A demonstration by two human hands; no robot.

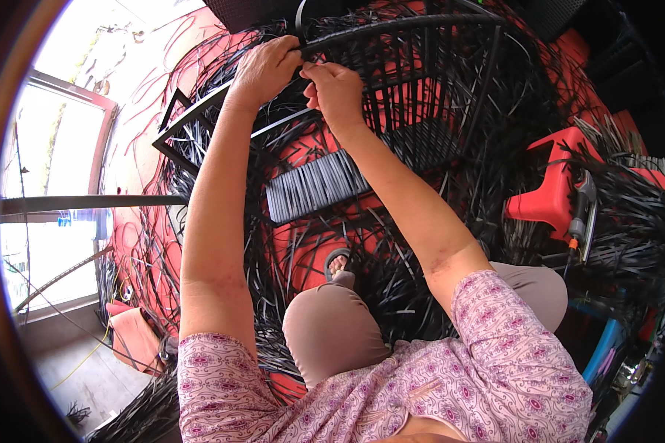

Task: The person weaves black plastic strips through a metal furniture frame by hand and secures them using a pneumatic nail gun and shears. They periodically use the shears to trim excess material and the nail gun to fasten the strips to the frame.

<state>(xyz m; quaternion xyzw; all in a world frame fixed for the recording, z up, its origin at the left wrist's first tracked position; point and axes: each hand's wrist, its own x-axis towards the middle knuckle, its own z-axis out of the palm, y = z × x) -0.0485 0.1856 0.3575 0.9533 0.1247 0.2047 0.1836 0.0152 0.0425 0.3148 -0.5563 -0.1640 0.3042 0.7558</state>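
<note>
A black frame has a top rail (406, 26) wrapped in dark strip and several upright bars below it. My left hand (267, 68) curls its fingers over the left end of that wrapped part. From beside its fingertips a flat strip (300, 18) stands up in a loop. My right hand (336, 92) is closed just below and to the right, its thumb and forefinger pinched by the rail; what lies between them looks like the strip but is mostly hidden. Lower on the frame is a closely wrapped grey-black panel (314, 186). The bare frame bars (192, 114) continue to the left.
Loose black strips (613, 214) lie in heaps over the red floor (303, 255). To the right, a red plastic stool (550, 184) has a power-tool-like device (580, 210) against it. A dark bar (89, 204) juts in at left, near a bright opening. My knee (332, 325) is close below.
</note>
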